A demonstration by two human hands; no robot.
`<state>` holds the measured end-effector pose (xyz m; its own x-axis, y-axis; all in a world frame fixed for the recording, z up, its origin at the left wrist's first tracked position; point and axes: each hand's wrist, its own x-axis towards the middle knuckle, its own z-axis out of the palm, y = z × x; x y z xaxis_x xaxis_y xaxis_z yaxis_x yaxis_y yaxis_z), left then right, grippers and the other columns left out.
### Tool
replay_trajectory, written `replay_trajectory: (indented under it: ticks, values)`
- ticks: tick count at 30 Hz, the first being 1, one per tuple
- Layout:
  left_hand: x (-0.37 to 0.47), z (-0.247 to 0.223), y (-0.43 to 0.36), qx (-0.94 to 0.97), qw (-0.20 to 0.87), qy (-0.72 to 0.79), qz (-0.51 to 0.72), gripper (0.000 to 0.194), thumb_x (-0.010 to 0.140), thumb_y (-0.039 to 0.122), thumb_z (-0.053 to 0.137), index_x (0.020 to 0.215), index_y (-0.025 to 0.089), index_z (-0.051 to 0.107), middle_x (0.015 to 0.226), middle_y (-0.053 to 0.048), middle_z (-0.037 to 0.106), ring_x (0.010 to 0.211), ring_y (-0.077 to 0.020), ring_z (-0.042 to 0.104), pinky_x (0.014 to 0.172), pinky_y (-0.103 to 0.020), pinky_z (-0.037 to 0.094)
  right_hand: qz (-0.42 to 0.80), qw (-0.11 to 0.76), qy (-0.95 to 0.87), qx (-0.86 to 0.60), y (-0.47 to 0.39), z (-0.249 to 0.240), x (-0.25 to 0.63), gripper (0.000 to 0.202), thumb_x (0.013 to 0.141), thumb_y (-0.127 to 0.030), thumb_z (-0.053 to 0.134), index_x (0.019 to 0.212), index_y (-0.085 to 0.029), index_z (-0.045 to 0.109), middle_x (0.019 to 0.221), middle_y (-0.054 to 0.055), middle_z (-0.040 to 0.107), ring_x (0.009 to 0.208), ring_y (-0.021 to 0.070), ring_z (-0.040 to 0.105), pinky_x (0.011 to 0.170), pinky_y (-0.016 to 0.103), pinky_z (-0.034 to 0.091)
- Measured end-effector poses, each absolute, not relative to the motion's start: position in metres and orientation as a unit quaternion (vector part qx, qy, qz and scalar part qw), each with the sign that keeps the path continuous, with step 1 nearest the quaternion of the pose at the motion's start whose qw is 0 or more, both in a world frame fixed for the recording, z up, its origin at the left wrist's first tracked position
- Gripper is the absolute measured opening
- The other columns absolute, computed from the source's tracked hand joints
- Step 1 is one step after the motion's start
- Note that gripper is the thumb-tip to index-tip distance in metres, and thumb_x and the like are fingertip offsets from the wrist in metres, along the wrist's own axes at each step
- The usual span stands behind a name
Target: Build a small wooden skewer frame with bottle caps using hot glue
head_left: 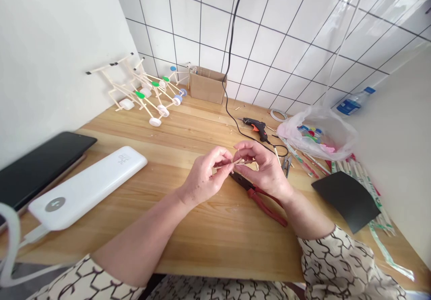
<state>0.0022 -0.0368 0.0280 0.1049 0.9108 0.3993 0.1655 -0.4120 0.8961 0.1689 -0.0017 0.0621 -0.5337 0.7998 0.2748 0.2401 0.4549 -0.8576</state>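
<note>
My left hand (208,174) and my right hand (261,167) meet over the middle of the table, fingertips almost touching. Both are pinched on thin wooden sticks (238,161), short pale pieces that partly hide behind my fingers. How the pieces join I cannot make out. Below my right hand lie pliers (267,206) with red handles, their dark jaws pointing toward my left fingertips. A black glue gun (256,127) with an orange trigger rests just beyond my right hand. Small scissors (287,165) lie to the right of that hand.
Stick-built models (144,91) with bottle-cap wheels stand back left near a cardboard box (208,84). A white power bank (90,185) and a phone (43,165) lie left. On the right are a plastic bag of caps (319,134), a black sheet (346,199) and wrapped sticks (367,178).
</note>
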Motion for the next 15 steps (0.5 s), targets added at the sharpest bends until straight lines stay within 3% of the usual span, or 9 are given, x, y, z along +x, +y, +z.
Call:
replay_trajectory:
  ticks: [15]
  values:
    - [-0.0026,0.0301,-0.0355,0.681,0.308,0.426,0.511,0.007,0.083,0.017,0.052,0.082,0.017,0.059,0.072,0.0,0.066,0.064,-0.0111,0.062,0.061,-0.019,0.048,0.391,0.339,-0.788,-0.334,0.0003,0.0602,0.1708,0.037,0.077,-0.018,0.065,0.111,-0.02,0.049,0.089,0.003,0.063,0.075,0.0121,0.054,0.073,0.028,0.045]
